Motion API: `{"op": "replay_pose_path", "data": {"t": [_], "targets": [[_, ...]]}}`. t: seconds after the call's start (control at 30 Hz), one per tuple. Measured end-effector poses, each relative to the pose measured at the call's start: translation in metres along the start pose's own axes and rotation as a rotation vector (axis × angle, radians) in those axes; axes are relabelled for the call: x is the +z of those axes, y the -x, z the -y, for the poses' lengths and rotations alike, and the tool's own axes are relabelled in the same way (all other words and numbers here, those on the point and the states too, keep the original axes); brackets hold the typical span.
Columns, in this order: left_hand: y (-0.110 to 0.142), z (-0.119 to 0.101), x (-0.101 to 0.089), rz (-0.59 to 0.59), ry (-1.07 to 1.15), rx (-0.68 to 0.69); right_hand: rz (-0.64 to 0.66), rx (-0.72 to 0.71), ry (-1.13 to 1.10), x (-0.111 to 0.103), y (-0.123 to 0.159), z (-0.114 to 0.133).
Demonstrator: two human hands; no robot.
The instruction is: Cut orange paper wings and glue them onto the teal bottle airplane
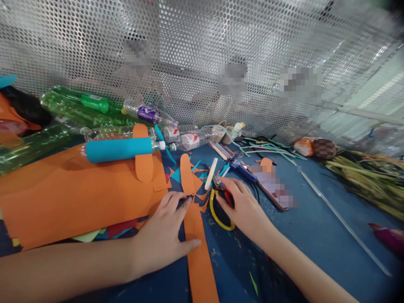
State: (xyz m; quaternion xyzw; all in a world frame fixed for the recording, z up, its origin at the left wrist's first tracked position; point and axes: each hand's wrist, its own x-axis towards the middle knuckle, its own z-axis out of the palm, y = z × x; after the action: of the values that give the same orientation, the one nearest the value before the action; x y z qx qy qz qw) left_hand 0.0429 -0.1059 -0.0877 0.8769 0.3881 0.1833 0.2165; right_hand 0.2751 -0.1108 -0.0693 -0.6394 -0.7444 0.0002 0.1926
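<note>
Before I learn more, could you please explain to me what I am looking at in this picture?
There is no machine here: these are a person's two bare hands, seen by a camera worn on that person's head, looking forward and down.

The left hand lies over an orange strip. The right hand has its fingers at the handles of yellow-rimmed scissors; how firmly it grips is hard to tell.

On the blue table lie a large orange sheet with a blue-wrapped bottle on it, a blue glue gun and a phone. Behind stands a perforated screen.
</note>
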Motion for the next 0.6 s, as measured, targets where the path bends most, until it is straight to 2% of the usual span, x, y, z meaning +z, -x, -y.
{"op": "replay_pose_path", "data": {"t": [0.1, 0.2, 0.3, 0.47, 0.53, 0.6], "targets": [[-0.001, -0.002, -0.003, 0.012, 0.021, -0.009, 0.044, 0.129, 0.178, -0.003, 0.004, -0.004], [-0.001, -0.003, -0.005, -0.006, 0.076, -0.007, 0.132, 0.140, 0.262, -0.004, 0.007, -0.003], [-0.003, -0.001, -0.006, -0.029, 0.189, -0.021, 0.191, 0.149, 0.233, -0.004, 0.008, -0.001], [-0.005, -0.004, -0.012, -0.075, 0.402, -0.108, 0.215, 0.258, 0.031, -0.012, 0.005, -0.007], [-0.006, -0.007, -0.014, -0.076, 0.528, -0.084, 0.303, 0.295, -0.152, -0.019, 0.003, -0.008], [-0.008, -0.008, -0.015, -0.082, 0.671, -0.074, 0.406, 0.347, -0.426, -0.026, 0.003, -0.006]]}}
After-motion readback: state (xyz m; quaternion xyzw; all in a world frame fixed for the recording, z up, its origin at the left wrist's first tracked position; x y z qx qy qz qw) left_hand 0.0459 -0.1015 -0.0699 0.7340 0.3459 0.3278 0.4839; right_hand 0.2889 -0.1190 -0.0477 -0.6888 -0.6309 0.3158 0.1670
